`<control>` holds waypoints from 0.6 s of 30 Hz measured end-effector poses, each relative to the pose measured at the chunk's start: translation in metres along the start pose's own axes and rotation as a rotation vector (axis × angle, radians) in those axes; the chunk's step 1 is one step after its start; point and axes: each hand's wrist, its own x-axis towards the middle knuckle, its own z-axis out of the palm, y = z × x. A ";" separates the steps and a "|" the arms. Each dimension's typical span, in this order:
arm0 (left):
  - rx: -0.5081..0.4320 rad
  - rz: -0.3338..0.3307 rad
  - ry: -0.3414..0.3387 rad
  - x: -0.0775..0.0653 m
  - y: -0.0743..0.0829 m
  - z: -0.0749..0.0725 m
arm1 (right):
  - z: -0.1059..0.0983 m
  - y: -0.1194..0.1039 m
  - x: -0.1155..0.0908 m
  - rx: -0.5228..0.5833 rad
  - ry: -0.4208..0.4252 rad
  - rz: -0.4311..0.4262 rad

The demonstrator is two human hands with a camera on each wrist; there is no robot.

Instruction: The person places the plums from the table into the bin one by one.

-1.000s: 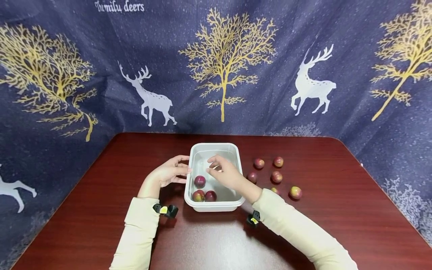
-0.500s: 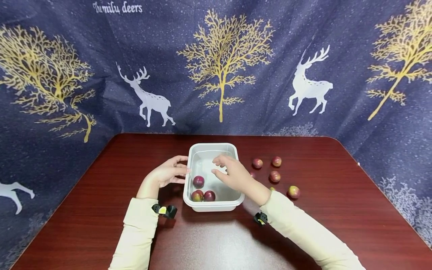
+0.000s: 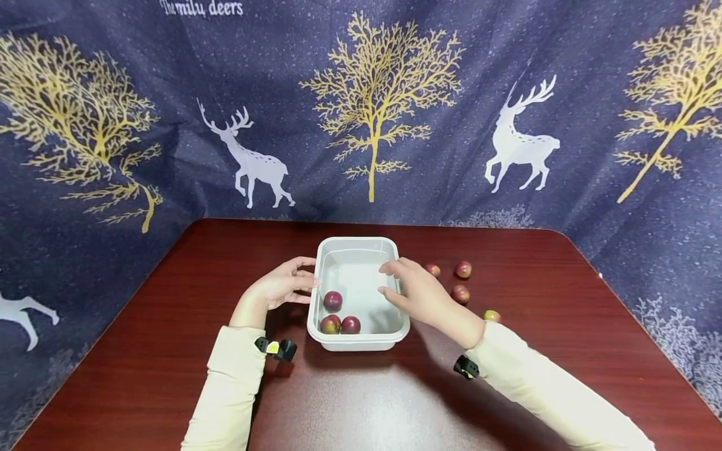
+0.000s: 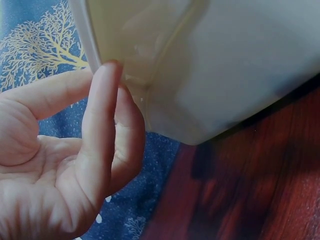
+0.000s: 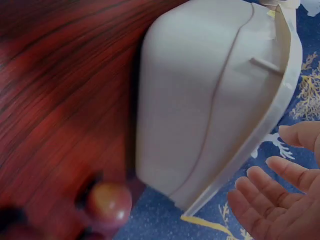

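"Pinching what with the left hand [image 3: 281, 287]?"

"Gripping the left rim of the white tub [image 3: 358, 346], with thumb over the edge and fingertips against the outer wall."

"And with the right hand [image 3: 416, 291]?"

"Holding nothing; overlapping the right rim in the head view, just clear of it in the right wrist view, with thumb and fingers bent and set apart."

"Seeing any fruit inside?"

"Seeing three red fruits [image 3: 333, 301] in the near left part of the tub, two side by side and one just behind."

"And outside?"

"Counting at least four loose fruits [image 3: 463, 269] on the reddish-brown table [image 3: 338, 401], right of the tub, two partly hidden by the right hand and sleeve [image 3: 541, 376]."
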 end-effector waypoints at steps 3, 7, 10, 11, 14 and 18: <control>-0.002 -0.004 0.002 0.000 0.001 0.001 | -0.006 0.003 -0.006 0.009 0.002 0.009; 0.000 -0.001 -0.004 0.000 0.001 0.002 | -0.012 0.006 -0.016 0.006 -0.001 0.007; 0.002 -0.001 -0.003 0.000 0.001 0.002 | -0.015 0.009 -0.024 -0.043 0.003 -0.008; 0.003 -0.001 -0.003 0.000 0.001 0.001 | -0.016 0.010 -0.027 -0.057 0.006 -0.013; 0.004 0.001 -0.003 0.000 0.001 0.001 | -0.019 0.014 -0.033 -0.089 0.009 -0.013; 0.002 0.000 -0.001 0.000 0.000 0.000 | -0.021 0.018 -0.039 -0.112 -0.025 0.012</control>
